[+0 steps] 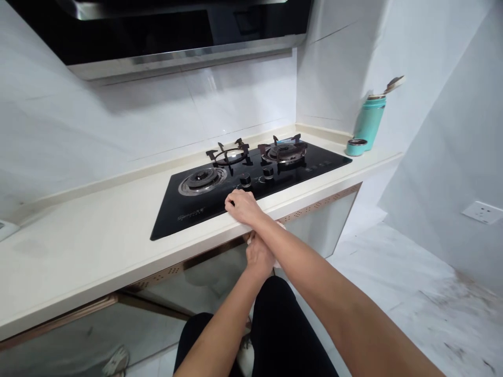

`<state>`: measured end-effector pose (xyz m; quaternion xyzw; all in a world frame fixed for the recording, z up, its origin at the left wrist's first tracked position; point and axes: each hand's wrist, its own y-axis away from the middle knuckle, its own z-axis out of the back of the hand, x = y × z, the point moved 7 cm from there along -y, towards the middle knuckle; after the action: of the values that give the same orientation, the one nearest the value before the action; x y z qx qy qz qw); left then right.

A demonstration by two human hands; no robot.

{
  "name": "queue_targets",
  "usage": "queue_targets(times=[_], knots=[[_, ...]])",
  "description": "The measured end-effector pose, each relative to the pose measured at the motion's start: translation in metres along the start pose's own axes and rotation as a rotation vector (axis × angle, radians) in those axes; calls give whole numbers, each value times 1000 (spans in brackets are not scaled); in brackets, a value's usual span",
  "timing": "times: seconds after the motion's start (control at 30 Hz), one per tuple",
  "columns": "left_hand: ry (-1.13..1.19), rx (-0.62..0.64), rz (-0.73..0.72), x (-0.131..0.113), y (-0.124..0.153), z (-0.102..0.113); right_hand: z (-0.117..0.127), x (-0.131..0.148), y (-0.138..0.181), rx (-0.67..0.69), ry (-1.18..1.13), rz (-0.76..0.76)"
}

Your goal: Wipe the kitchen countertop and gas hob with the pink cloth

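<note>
My right hand (242,206) rests on the front edge of the black gas cooktop (168,214), its fingers curled in, with nothing visible in them. Below the countertop lip, my left hand (259,255) is closed on a pale cloth (280,225) against the cabinet front (220,272). My right forearm crosses over it and hides part of the hand and cloth. Two control knobs (245,180) stand just beyond my right hand. The left burner (202,180) is bare. A pan support (228,155) sits behind it, and another pan support (297,152) is around the right burner.
A teal bottle (370,123) with its lid flipped up stands at the counter's right end, beside a teal cup (356,147). The range hood (176,42) hangs above. A wall socket (483,211) is at right. White countertop (98,225) runs left.
</note>
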<state>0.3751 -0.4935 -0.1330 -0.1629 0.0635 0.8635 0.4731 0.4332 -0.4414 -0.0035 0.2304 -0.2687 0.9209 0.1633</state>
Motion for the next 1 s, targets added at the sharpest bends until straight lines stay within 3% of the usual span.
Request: queue_targets(times=[0.13, 0.27, 0.37, 0.43, 0.5, 0.6, 0.7, 0.77, 0.9, 1.0], knots=[[-161, -76, 118, 65, 38, 20, -3, -4, -1, -3, -41, -14], [-220, -130, 363, 158, 91, 54, 0, 0, 4, -36, -85, 2], [-178, -238, 535, 220, 127, 87, 7, 12, 18, -80, -152, 28], [-109, -287, 583, 246, 142, 103, 9, 20, 39, -117, -214, 35], [24, -304, 548, 254, 145, 109, 3, 21, 74, -180, -412, -12], [308, -298, 426, 235, 137, 107, -29, 5, 148, -237, -887, -223], [526, -245, 292, 193, 123, 96, -79, -15, 225, -136, -1051, -535], [603, -187, 199, 158, 116, 83, -104, -18, 259, -90, -1223, -653], [551, 39, -16, 78, 111, 45, -124, -3, 266, -45, -1652, -641], [312, 232, -116, 40, 113, 26, -120, -16, 257, -102, -1737, -713]])
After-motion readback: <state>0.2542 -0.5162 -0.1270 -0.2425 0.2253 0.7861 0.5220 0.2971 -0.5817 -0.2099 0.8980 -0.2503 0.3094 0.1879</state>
